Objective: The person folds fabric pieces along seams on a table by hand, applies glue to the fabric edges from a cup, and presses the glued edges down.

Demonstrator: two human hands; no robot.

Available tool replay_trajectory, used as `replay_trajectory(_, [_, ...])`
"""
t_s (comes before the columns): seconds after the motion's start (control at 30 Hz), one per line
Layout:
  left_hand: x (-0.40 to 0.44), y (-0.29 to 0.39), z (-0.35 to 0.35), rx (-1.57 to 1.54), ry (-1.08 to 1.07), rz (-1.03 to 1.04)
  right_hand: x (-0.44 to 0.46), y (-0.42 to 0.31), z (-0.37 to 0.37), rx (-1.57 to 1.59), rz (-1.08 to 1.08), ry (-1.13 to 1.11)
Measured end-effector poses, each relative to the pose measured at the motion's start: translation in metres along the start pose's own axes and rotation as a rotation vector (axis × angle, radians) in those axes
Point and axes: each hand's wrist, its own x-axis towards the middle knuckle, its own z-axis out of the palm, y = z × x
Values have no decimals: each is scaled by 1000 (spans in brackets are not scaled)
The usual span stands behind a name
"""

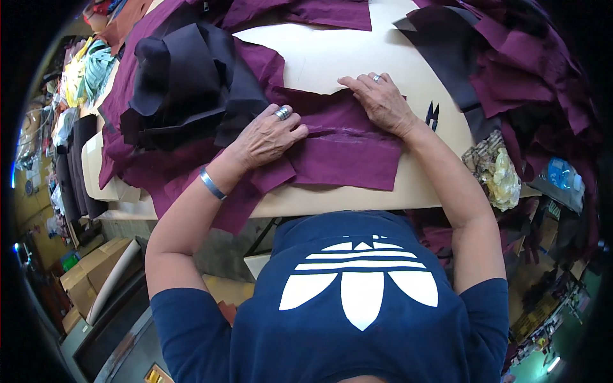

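Observation:
A maroon fabric piece (351,159) lies in front of me on a pale table, with a seam or fold line running across its middle. At its left side my left hand (271,136) is closed on the cloth, fingers curled and fingertips pressed together. My right hand (383,105) grips the far edge of the same piece, its index finger reaching left along that edge. Thumb contact is partly hidden on both hands. Just right of my right wrist lie black thread snips (432,117), blades pointing away from me.
A heap of black fabric (185,83) rests on more maroon cloth at the left. Further maroon and black pieces (517,70) cover the right side. A crumpled yellowish plastic bag (500,179) sits at the right edge of the table (345,54). Cardboard boxes (92,274) stand low left.

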Motion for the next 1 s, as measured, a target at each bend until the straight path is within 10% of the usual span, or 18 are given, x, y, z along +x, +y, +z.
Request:
replay_trajectory(0.43, [-11, -10, -10, 127, -49, -157, 8, -16, 5, 32, 52, -9])
replay_trajectory(1.0, [58, 73, 18, -449, 225, -219, -20, -8, -17, 189, 209, -146])
